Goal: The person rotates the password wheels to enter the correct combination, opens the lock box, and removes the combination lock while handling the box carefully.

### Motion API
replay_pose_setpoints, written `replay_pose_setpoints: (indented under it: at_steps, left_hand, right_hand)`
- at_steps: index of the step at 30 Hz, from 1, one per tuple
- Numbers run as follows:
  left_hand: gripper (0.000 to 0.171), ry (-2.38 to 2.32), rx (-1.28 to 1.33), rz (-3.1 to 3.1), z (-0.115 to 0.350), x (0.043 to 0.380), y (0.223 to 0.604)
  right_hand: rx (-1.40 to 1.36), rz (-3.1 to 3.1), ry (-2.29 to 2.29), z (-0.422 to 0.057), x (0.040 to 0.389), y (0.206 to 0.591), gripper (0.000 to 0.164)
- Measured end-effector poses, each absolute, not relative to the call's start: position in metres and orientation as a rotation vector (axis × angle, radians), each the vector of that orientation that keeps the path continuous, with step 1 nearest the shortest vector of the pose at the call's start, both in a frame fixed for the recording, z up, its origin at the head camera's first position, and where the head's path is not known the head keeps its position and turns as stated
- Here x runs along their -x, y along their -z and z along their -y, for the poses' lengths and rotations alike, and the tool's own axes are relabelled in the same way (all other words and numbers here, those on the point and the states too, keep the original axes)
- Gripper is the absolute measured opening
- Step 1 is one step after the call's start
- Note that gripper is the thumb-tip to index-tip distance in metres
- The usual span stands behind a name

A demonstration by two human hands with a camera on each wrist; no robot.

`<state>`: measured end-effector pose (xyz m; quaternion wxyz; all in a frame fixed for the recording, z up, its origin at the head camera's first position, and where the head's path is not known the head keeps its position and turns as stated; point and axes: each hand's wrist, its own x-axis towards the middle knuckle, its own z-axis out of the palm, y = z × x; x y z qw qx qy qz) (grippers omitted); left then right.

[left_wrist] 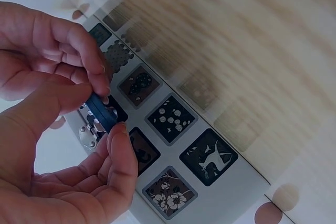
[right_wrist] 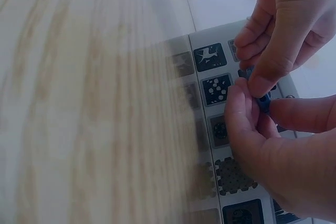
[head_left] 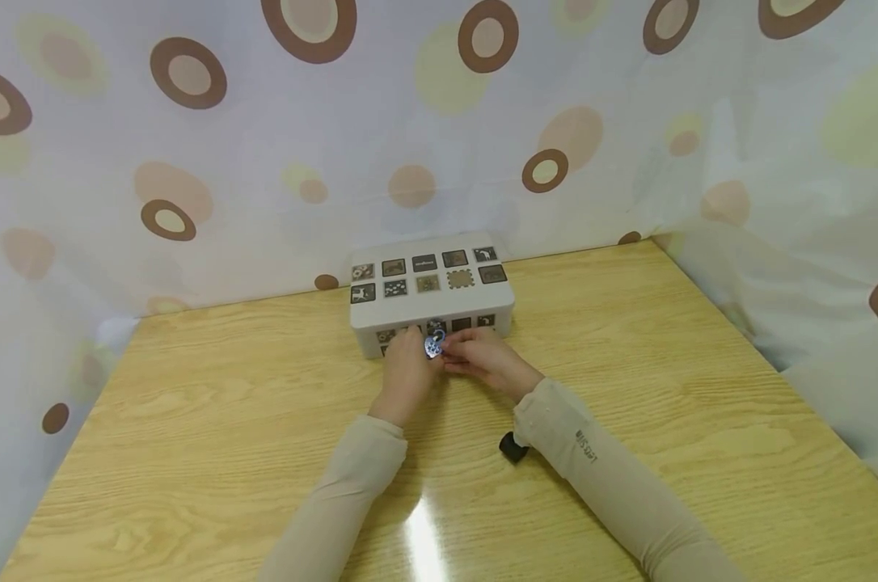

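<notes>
A small blue padlock with a white pattern [head_left: 433, 347] is held between both hands, right at the front wall of a white box [head_left: 432, 307] covered in square pictures. My left hand [head_left: 407, 368] pinches the padlock's blue body [left_wrist: 101, 113] between thumb and fingers. From the other side, my right hand [head_left: 488, 357] grips it with its fingertips. In the left wrist view, a metal latch [left_wrist: 88, 137] shows on the box just beside the padlock. Fingers cover much of the padlock in the right wrist view.
The box stands at the back of a wooden table [head_left: 228, 436], close to a dotted curtain [head_left: 410, 121]. A small black object [head_left: 513, 447] is beside the right sleeve. Another curtain side [head_left: 810, 283] hangs along the table's right edge.
</notes>
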<state>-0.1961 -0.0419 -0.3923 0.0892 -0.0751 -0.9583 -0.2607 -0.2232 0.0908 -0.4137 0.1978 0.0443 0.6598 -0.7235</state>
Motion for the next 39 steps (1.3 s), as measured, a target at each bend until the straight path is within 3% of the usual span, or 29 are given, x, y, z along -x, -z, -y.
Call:
replay_pose_setpoints:
  at_steps: [7,18,26,39]
  left_hand:
    - [0.032,0.769,0.209,2.871,0.0414,0.1978,0.3915]
    - [0.02,0.773,0.273,2.856,0.0442,0.2032,0.388]
    - [0.035,0.737,0.3,2.855,0.0437,0.2035,0.386]
    - [0.027,0.718,0.258,2.908,0.0419,0.1978,0.3856]
  right_hand:
    - [-0.137,-1.821,2.044,-0.0908,0.2237,0.4132,0.017]
    - [-0.163,-1.779,2.064,-0.0924,0.2231,0.4138,0.017]
    - [-0.162,-1.788,2.047,-0.0929,0.2224,0.4128,0.021]
    - [-0.174,-1.727,2.066,-0.0939,0.2195,0.4128,0.01]
